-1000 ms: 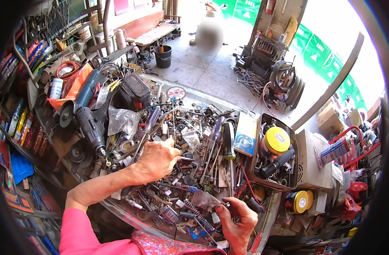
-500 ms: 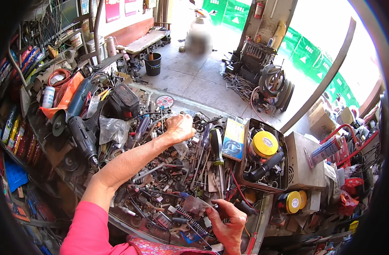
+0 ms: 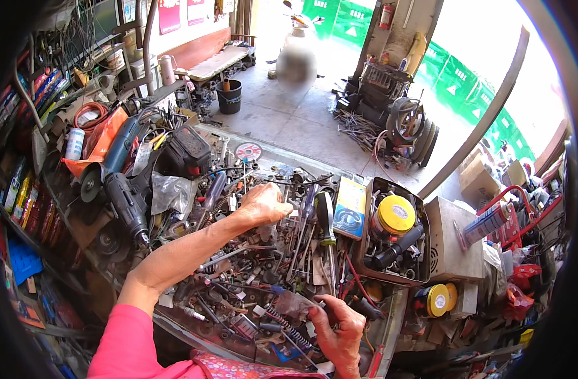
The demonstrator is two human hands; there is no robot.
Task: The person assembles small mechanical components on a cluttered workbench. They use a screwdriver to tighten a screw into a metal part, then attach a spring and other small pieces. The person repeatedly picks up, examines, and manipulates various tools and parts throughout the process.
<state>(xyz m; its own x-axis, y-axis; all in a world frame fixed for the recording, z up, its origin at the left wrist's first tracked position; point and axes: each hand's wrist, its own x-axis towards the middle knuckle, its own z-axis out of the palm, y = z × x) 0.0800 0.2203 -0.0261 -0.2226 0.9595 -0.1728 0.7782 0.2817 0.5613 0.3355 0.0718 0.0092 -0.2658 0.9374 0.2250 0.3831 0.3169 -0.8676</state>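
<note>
My left hand (image 3: 267, 204) is stretched out over the heap of small metal parts (image 3: 254, 268) on the workbench. Its fingers are curled together, and whatever they may hold is hidden. Close to the front edge, my right hand (image 3: 340, 331) pinches a small clear plastic bag (image 3: 293, 304) between thumb and forefinger. Just beyond my right hand lies a screwdriver (image 3: 325, 221) with a black and green handle. A coil spring (image 3: 287, 325) rests to the left of that hand, and a spark plug (image 3: 194, 313) lies farther left.
At the left are a cordless drill (image 3: 126, 205) and an angle grinder (image 3: 121, 145). A metal box (image 3: 426, 249) with a yellow-lidded jar (image 3: 396, 213) stands right, beside a blue-yellow packet (image 3: 349, 206). A black bucket (image 3: 228, 98) and tyres (image 3: 421, 136) are on the floor beyond.
My left hand has drawn back a little toward me and lower over the parts. My right hand stays almost in place with the plastic bag.
</note>
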